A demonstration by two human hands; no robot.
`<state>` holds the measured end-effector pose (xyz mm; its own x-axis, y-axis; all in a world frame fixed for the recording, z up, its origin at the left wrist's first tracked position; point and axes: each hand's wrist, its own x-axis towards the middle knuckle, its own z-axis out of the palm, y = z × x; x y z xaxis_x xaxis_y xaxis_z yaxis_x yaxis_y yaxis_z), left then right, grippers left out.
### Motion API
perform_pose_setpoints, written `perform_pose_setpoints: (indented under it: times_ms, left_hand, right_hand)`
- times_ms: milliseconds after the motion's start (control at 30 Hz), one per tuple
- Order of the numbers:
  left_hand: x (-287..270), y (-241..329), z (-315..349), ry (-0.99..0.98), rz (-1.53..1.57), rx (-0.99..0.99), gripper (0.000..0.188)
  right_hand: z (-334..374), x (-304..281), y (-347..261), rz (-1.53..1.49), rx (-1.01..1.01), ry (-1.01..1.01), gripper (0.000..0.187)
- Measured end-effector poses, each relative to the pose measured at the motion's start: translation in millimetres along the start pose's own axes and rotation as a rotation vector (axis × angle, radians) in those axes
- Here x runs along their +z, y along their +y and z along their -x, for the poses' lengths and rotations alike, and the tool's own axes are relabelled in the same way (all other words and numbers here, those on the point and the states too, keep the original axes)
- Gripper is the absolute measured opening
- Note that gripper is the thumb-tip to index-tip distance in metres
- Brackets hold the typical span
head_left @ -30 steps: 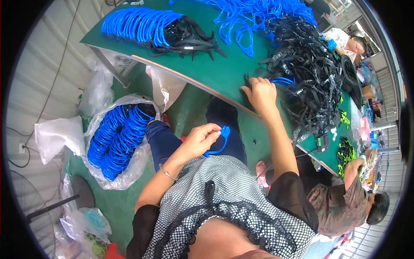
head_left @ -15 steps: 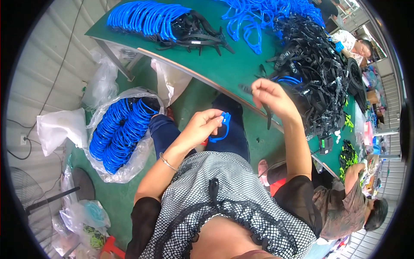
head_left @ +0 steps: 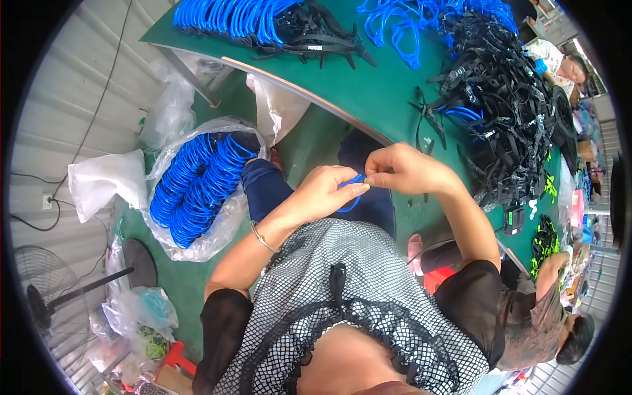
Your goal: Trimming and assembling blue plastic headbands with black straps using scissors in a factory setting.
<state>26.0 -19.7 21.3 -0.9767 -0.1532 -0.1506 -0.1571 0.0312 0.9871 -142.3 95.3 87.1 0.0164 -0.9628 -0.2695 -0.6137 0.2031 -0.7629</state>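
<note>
My left hand [head_left: 324,191], thumb and fingers closed, holds a small blue plastic loop-shaped frame [head_left: 353,203] above my lap. My right hand [head_left: 411,170] meets it from the other side, its thumb and index finger pinched at the frame's upper end. What lies between the right fingertips is too small and covered to make out. Past my right hand, a few loose black straps [head_left: 431,118] lie near the edge of the green table [head_left: 342,85].
A large heap of black straps [head_left: 500,99] and loose blue frames [head_left: 403,41] covers the table's right part; a row of blue frames [head_left: 237,20] lies at far left. A plastic bag [head_left: 220,234] of blue frames stands on the floor, left of my knees. A person [head_left: 536,322] sits at right.
My right hand has come down and left from the table edge, where it held a black strap, to the blue frame in my left hand. My left hand has shifted slightly right.
</note>
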Motion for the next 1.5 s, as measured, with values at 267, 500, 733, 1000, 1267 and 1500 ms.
perform_pose_setpoints:
  times_ms: [267,500,733,1000,1267,1500]
  left_hand:
    - [11.5,-3.3,26.8,0.01,-0.221,0.182,0.036]
    - [10.6,13.6,53.6,-0.109,0.036,0.267,0.02]
    - [-13.1,18.5,54.2,-0.068,0.352,-0.037,0.022]
    - [-87.4,32.4,77.7,0.12,0.735,0.088,0.03]
    - [-143.7,23.3,87.5,0.095,1.073,0.206,0.029]
    - [-157.6,-27.8,90.5,0.263,1.396,0.24,0.023]
  right_hand:
    - [5.6,14.5,30.3,-0.272,0.016,-0.149,0.015]
    - [13.8,26.9,36.7,-0.453,-0.11,-0.095,0.017]
    - [12.1,18.8,23.2,-0.423,-0.155,-0.088,0.019]
    - [29.0,3.4,15.9,-0.319,-0.194,-0.005,0.022]
    - [16.4,14.9,13.7,-0.896,0.052,-0.2,0.025]
    - [7.3,66.0,81.8,-1.251,0.179,-0.252,0.02]
